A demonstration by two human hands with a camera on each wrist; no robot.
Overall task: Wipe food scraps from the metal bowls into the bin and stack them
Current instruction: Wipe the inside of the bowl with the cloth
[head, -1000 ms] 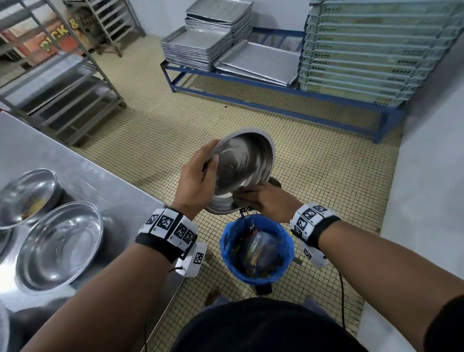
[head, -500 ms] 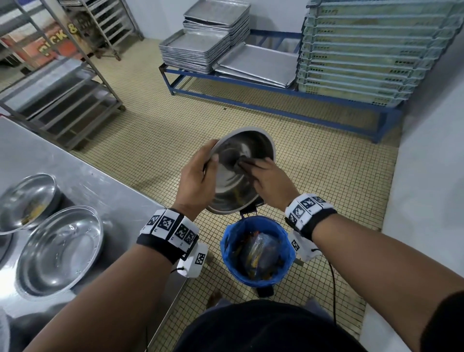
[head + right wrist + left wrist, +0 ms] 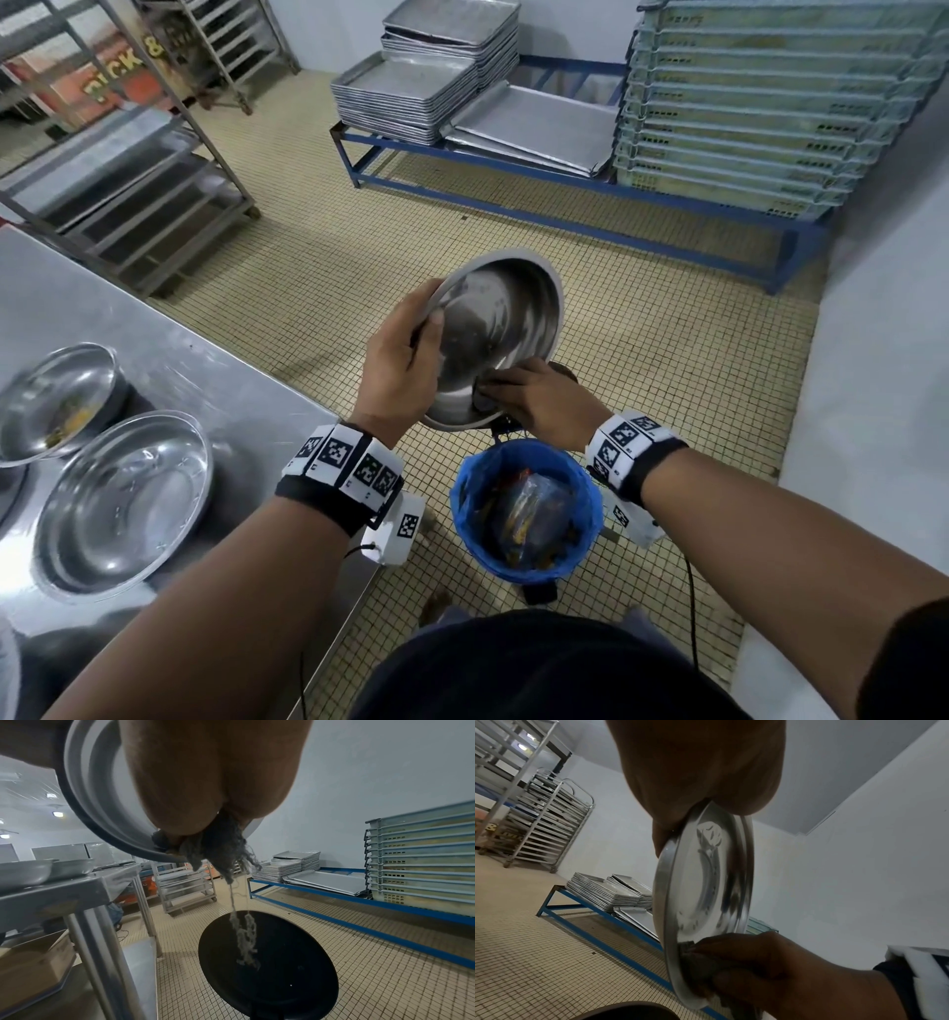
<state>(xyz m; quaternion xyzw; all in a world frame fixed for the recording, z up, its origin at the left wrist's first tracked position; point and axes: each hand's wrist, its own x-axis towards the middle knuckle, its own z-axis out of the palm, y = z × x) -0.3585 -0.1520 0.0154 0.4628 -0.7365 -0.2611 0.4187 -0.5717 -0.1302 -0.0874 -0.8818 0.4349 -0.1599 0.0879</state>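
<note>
Left hand (image 3: 398,367) grips tilted metal bowl (image 3: 500,329) by its rim | right hand (image 3: 539,398) pinches grey rag (image 3: 221,845) at the lower rim (threads dangling) | blue-lined bin (image 3: 526,514) directly below, open floor around.

right hand (image 3: 534,398) fingertips hidden behind grey cloth (image 3: 221,845), left-edge bowl (image 3: 51,401) cut off, its scraps blurred
</note>
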